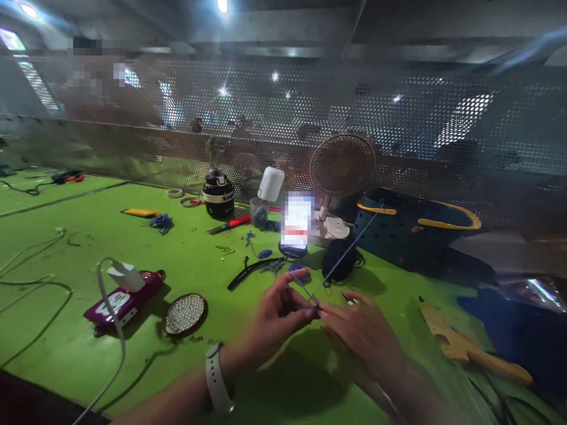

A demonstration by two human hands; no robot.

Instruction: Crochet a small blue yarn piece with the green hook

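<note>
My left hand (283,313) pinches a small piece of blue-purple crochet work (315,308) between thumb and fingers, its index finger raised with yarn over it. My right hand (361,321) is closed at the same piece, touching its right side. It holds a slim crochet hook (351,300), mostly hidden by the fingers. A taut strand of blue yarn (348,251) runs from the work up to the dark blue basket (398,236). Behind the hands lie a dark ball of yarn (340,260) and a little purple yarn piece (299,272).
A lit phone (296,221) stands before a fan (342,165). Leftward are a black jar (218,195), a purple power strip (126,301) with a white charger, and a round studded disc (184,314). A yellow-handled tool (469,348) lies at right. Perforated metal screens the back.
</note>
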